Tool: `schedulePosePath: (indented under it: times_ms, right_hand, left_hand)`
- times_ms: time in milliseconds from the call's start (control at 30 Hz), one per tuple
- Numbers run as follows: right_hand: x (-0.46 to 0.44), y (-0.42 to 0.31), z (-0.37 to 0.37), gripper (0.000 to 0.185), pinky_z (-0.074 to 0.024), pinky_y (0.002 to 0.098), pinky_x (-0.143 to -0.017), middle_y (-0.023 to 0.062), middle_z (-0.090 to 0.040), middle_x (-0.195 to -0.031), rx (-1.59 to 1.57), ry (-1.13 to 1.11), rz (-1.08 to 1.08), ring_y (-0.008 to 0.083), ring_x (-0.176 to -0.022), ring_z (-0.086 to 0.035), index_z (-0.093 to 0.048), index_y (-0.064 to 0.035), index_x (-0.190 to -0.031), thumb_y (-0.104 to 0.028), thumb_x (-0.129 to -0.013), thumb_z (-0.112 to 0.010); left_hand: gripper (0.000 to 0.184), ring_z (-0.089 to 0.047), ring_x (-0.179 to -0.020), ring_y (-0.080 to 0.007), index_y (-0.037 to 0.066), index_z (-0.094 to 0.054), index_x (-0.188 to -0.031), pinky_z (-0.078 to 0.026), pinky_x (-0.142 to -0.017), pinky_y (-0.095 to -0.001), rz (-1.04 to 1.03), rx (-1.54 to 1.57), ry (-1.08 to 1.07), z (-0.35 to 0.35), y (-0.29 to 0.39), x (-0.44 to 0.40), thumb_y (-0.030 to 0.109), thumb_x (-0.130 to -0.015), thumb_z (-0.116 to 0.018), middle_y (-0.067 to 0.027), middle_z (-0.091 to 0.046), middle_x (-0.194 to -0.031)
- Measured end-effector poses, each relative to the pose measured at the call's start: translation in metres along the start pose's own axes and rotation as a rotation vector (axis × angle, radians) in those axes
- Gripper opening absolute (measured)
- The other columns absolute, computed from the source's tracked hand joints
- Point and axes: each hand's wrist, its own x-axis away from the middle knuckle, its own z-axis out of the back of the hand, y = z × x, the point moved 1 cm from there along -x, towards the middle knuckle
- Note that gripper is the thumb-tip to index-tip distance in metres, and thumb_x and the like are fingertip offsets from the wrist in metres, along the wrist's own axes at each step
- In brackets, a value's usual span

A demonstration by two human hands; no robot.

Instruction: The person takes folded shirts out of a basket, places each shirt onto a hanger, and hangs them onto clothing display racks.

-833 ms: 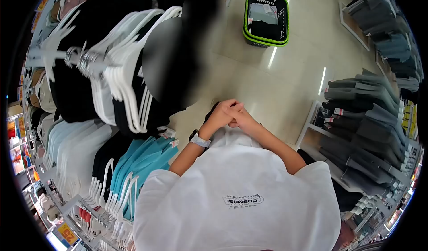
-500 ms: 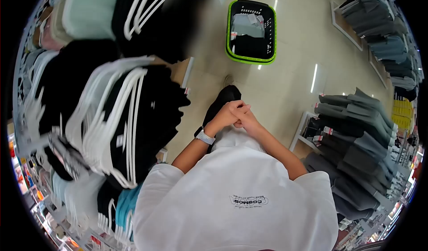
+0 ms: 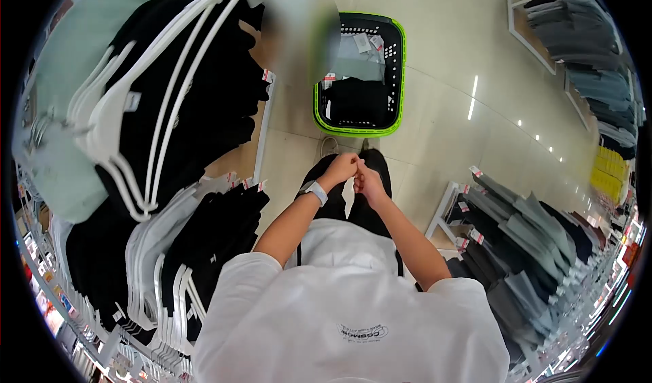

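My left hand [image 3: 339, 169], with a watch [image 3: 314, 191] on its wrist, is in front of my body with its fingers curled. My right hand [image 3: 371, 182] meets it at the fingertips, closed too. No object shows between the two hands. Just beyond them on the floor stands a black shopping basket [image 3: 401, 77] with a bright green rim. Inside the basket lie a folded black garment [image 3: 356, 101] and a pale grey-green garment [image 3: 353, 62] with white tags. A blurred grey shape covers part of the basket's left side.
Black garments [image 3: 204, 91] on white hangers [image 3: 180, 97] crowd the left side, with more hanging clothes [image 3: 224, 223] nearer me. Grey and dark garments [image 3: 516, 240] hang on a rack to the right, others [image 3: 577, 36] farther back. Shiny tiled floor [image 3: 448, 104] runs between them.
The basket appears nearer to me, and both my feet now show beside it. My hands have loosened from a clasp to touching at the fingers. The left-hand racks have shifted in view.
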Motion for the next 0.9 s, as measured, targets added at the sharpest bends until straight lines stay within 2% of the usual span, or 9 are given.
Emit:
schedulePosePath:
  times_ms: [100,167,267,333,567,633,800,867,900]
  right_hand:
    - [-0.085,-0.011,0.043,0.029,-0.0404,0.0233,-0.046,0.0040,-0.053,-0.058,0.251,0.146,0.128,0.0114,-0.049,-0.051,-0.053,-0.0055,-0.069,-0.028,-0.087,-0.051]
    - [-0.166,-0.009,0.082,0.021,-0.0468,0.0325,-0.058,0.0110,-0.058,-0.063,0.532,0.338,0.241,0.0240,-0.061,-0.058,-0.055,-0.0007,-0.076,-0.022,-0.080,-0.057]
    - [-0.239,-0.036,0.110,0.029,-0.0468,0.0405,-0.074,0.0179,-0.061,-0.075,0.773,0.493,0.448,0.0358,-0.077,-0.060,-0.055,0.0018,-0.092,-0.018,-0.071,-0.061]
    - [-0.288,-0.053,0.124,0.041,-0.0455,0.0416,-0.078,0.0224,-0.059,-0.095,0.855,0.548,0.364,0.0359,-0.090,-0.057,-0.051,0.0008,-0.103,-0.020,-0.070,-0.064]
    - [-0.362,-0.061,0.133,0.041,-0.0450,0.0423,-0.079,0.0209,-0.060,-0.094,1.000,0.702,0.243,0.0375,-0.094,-0.056,-0.055,-0.0002,-0.096,-0.030,-0.071,-0.068]
    - [-0.362,-0.067,0.130,0.032,-0.0450,0.0428,-0.072,0.0198,-0.061,-0.079,0.980,0.699,0.221,0.0378,-0.081,-0.058,-0.056,0.0013,-0.073,-0.029,-0.072,-0.066]
    - [-0.320,-0.094,0.089,0.016,-0.0427,0.0355,-0.061,0.0207,-0.053,-0.068,0.823,0.361,0.548,0.0340,-0.064,-0.053,-0.053,0.0049,-0.070,-0.011,-0.069,-0.057]
    - [-0.223,-0.121,0.037,0.014,-0.0428,0.0339,-0.066,0.0173,-0.052,-0.085,0.598,-0.012,0.881,0.0302,-0.079,-0.052,-0.057,0.0057,-0.080,-0.002,-0.069,-0.053]
    - [-0.189,-0.119,0.031,0.018,-0.0440,0.0324,-0.069,0.0181,-0.052,-0.092,0.720,-0.077,0.889,0.0290,-0.083,-0.054,-0.058,0.0056,-0.085,-0.001,-0.069,-0.054]
  left_hand:
    - [0.022,-0.062,-0.066,-0.0239,0.000,-0.062,-0.079,-0.047,-0.061,-0.0330,0.009,-0.064,0.156,0.010,-0.046,-0.074,0.022,-0.077,-0.060,-0.0127,-0.063,-0.071]
    - [0.020,-0.060,-0.068,-0.0175,-0.002,-0.060,-0.081,-0.047,-0.063,-0.0299,0.016,-0.106,0.266,0.021,-0.055,-0.112,0.018,-0.078,-0.061,-0.0110,-0.063,-0.072]
    - [0.023,-0.062,-0.074,-0.0278,0.001,-0.059,-0.087,-0.049,-0.068,-0.0356,0.085,-0.170,0.401,0.039,-0.064,-0.172,0.021,-0.075,-0.064,-0.0128,-0.064,-0.078]
    - [0.031,-0.060,-0.085,-0.0306,0.002,-0.056,-0.096,-0.047,-0.075,-0.0367,0.101,-0.140,0.376,0.043,-0.090,-0.219,0.023,-0.075,-0.065,-0.0149,-0.063,-0.090]
    - [0.055,-0.054,-0.101,-0.0315,0.007,-0.048,-0.114,-0.044,-0.085,-0.0406,0.163,-0.608,0.075,0.031,-0.107,-0.270,0.030,-0.069,-0.069,-0.0147,-0.057,-0.108]
    - [0.054,-0.056,-0.100,-0.0303,0.004,-0.050,-0.114,-0.044,-0.085,-0.0386,0.228,-0.392,0.038,0.022,-0.113,-0.268,0.032,-0.072,-0.068,-0.0148,-0.059,-0.108]
    - [0.049,-0.058,-0.097,-0.0235,0.001,-0.054,-0.110,-0.044,-0.087,-0.0359,0.351,0.204,0.145,0.016,-0.097,-0.247,0.041,-0.082,-0.059,-0.0100,-0.061,-0.103]
    - [0.052,-0.059,-0.094,-0.0192,0.006,-0.057,-0.111,-0.045,-0.086,-0.0335,0.392,1.471,0.033,0.035,-0.008,-0.199,0.049,-0.082,-0.055,-0.0075,-0.062,-0.103]
    - [0.050,-0.060,-0.090,-0.0195,0.007,-0.059,-0.108,-0.046,-0.084,-0.0324,0.336,1.414,0.099,0.035,-0.003,-0.188,0.050,-0.083,-0.053,-0.0064,-0.063,-0.101]
